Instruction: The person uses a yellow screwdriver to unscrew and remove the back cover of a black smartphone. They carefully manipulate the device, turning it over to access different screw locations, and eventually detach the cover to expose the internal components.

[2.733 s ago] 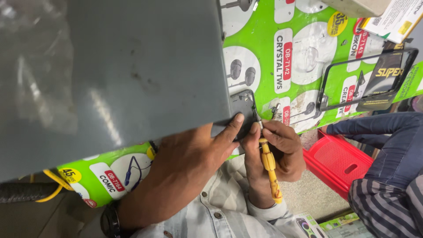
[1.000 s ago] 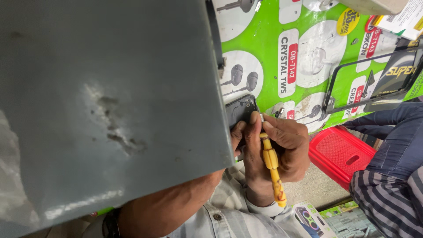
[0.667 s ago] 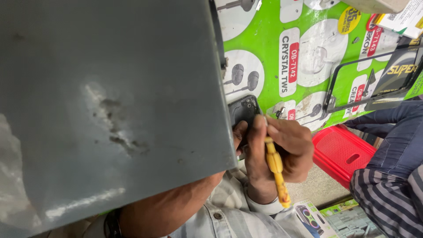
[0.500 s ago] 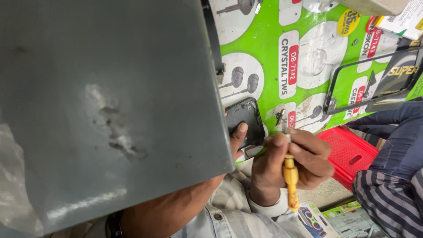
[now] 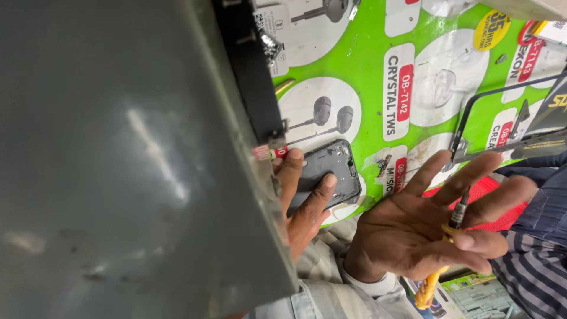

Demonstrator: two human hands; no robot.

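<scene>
Now left hand (image 5: 304, 201) steadies phone frame (image 5: 328, 174) — right hand (image 5: 425, 233) holds screwdriver (image 5: 440, 257).

1. Phone repair stall, by the looks: opened phone shell (image 5: 326, 176) and loose screen frame (image 5: 502, 127) on the bench.
2. Green earphone advert mat (image 5: 378, 59) as work surface.
3. Yellow-handled screwdriver (image 5: 440, 260) in hand.

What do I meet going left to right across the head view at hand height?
Grey panel → left hand → dark phone frame → right hand → yellow-handled screwdriver → striped sleeve.
</scene>
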